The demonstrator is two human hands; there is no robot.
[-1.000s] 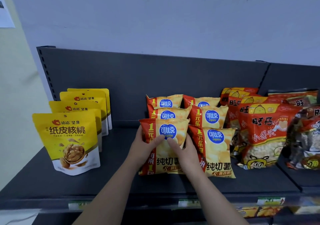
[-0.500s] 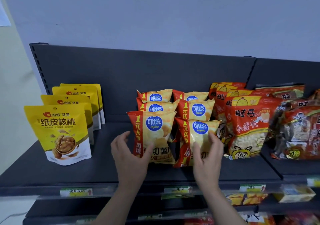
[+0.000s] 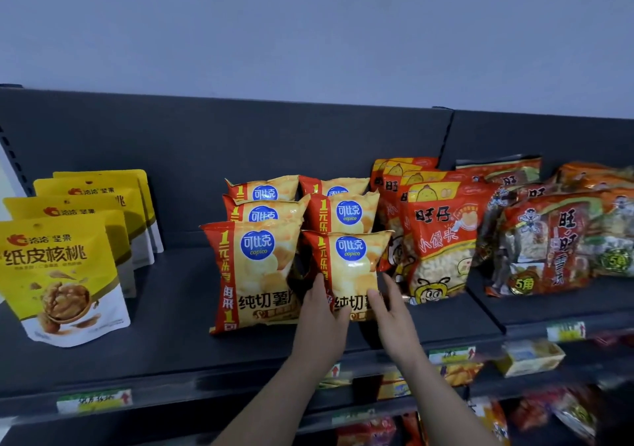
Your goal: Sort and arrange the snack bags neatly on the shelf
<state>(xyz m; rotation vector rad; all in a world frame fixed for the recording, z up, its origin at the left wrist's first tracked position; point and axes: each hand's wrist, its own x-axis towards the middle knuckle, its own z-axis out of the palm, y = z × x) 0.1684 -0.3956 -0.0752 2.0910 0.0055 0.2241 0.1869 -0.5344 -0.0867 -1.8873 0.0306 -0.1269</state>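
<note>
Orange-and-yellow chip bags stand in two rows on the dark shelf (image 3: 164,325). The front left chip bag (image 3: 254,274) stands alone. My left hand (image 3: 319,322) and my right hand (image 3: 394,318) flank the front right chip bag (image 3: 350,267). Straight fingers of each hand touch that bag's lower left and lower right edges. Several more chip bags (image 3: 339,212) are lined up behind the front pair.
Yellow walnut pouches (image 3: 58,274) stand in a file at the left, with bare shelf between them and the chips. Red bun-snack bags (image 3: 442,239) and rice cracker packs (image 3: 549,246) crowd the right. Price tags (image 3: 92,401) line the shelf edge; a lower shelf (image 3: 528,356) holds more goods.
Both hands left the front left chip bag and shifted right to the front right bag. The view also moved closer and to the right.
</note>
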